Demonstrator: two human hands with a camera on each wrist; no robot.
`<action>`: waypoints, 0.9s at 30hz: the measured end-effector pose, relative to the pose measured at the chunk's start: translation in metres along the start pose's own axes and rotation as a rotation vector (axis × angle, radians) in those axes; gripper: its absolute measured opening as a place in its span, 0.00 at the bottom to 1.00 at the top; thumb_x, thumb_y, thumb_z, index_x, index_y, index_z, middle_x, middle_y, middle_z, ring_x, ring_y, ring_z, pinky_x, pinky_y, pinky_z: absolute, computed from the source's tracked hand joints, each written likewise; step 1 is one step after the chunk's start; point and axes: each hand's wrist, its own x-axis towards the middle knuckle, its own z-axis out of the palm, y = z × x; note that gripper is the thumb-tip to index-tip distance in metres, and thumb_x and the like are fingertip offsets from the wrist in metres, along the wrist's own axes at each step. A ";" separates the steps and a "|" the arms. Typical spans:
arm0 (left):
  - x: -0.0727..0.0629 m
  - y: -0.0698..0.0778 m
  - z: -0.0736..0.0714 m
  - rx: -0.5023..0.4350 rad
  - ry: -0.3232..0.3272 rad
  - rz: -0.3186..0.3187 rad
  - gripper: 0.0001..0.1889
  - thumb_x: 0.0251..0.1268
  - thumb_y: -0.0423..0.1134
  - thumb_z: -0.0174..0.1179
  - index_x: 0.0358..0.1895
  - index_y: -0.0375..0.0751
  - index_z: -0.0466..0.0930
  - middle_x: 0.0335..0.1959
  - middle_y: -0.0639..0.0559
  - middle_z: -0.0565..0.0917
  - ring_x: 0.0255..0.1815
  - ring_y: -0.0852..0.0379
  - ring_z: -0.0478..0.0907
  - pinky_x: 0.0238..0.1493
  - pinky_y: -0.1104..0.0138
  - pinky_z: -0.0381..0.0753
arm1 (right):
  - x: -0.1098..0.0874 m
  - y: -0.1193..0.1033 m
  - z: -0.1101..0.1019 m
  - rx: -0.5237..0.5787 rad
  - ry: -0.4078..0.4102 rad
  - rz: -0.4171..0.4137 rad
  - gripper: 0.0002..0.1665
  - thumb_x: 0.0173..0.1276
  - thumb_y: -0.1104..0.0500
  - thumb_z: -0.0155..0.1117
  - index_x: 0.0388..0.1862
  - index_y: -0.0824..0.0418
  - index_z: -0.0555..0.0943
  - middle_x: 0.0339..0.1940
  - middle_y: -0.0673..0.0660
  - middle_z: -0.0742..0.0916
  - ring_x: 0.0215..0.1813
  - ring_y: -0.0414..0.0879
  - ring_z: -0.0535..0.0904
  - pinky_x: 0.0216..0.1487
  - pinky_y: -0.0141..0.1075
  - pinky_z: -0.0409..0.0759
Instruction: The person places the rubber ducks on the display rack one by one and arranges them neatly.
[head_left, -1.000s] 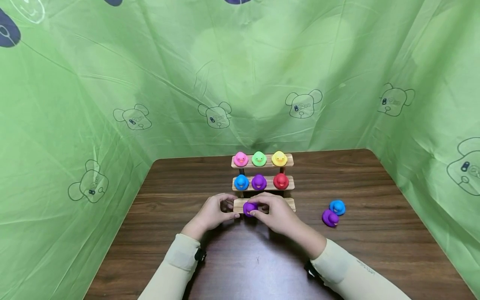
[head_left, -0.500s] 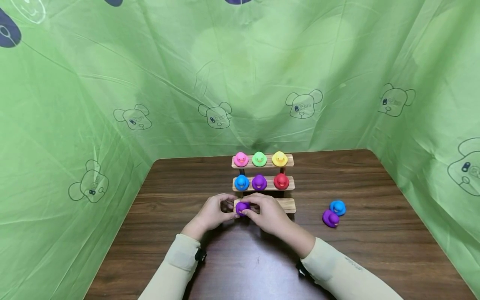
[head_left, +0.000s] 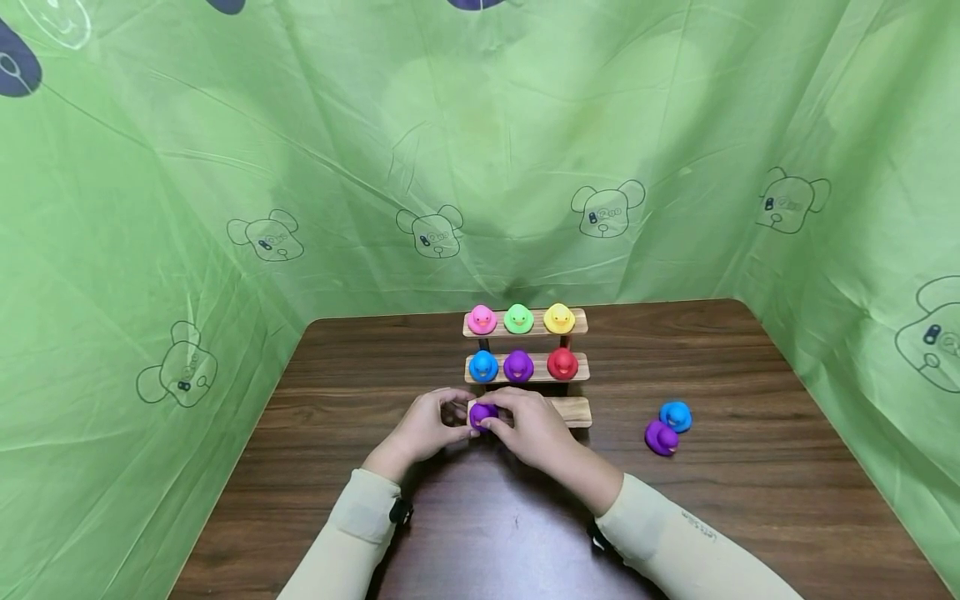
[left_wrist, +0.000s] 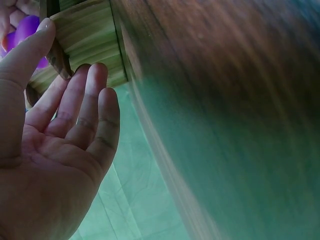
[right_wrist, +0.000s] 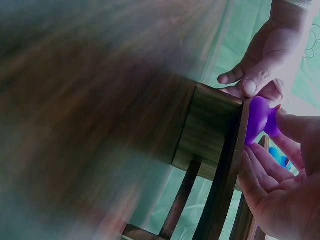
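A small purple rubber duck (head_left: 481,415) sits at the left end of the bottom step of a three-step wooden display stand (head_left: 573,412). My right hand (head_left: 531,425) pinches it between thumb and fingers, as the right wrist view also shows with the duck's side (right_wrist: 257,119). At that same end is my left hand (head_left: 429,425), its thumb by the front corner and its fingers extended loosely along the board's end (left_wrist: 92,37). On the middle step stand a blue duck (head_left: 483,366), another purple duck (head_left: 518,366) and a red duck (head_left: 562,363).
Pink (head_left: 482,319), green (head_left: 518,318) and yellow ducks (head_left: 558,318) line the top step. To the stand's right, a blue duck (head_left: 675,416) and a purple duck (head_left: 662,437) lie together on the brown wooden table (head_left: 720,508). A green curtain (head_left: 517,150) surrounds the back and sides.
My right hand has slid the purple duck leftward along the bottom step, from near its left-middle to its left end. My left hand has stayed in place.
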 end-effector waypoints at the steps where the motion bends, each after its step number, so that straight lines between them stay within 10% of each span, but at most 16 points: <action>1: 0.000 0.000 0.000 -0.001 0.000 0.001 0.26 0.54 0.36 0.82 0.58 0.40 0.84 0.45 0.53 0.89 0.43 0.58 0.88 0.48 0.64 0.88 | 0.000 0.000 0.000 -0.010 0.003 -0.010 0.17 0.68 0.56 0.77 0.56 0.51 0.90 0.52 0.46 0.89 0.57 0.44 0.85 0.59 0.44 0.83; 27: -0.001 0.002 0.000 -0.021 0.000 0.032 0.27 0.54 0.37 0.82 0.57 0.38 0.84 0.45 0.50 0.89 0.43 0.53 0.89 0.48 0.58 0.89 | -0.001 -0.003 -0.001 -0.095 0.055 -0.078 0.21 0.64 0.56 0.81 0.55 0.55 0.89 0.50 0.47 0.88 0.52 0.43 0.85 0.53 0.42 0.85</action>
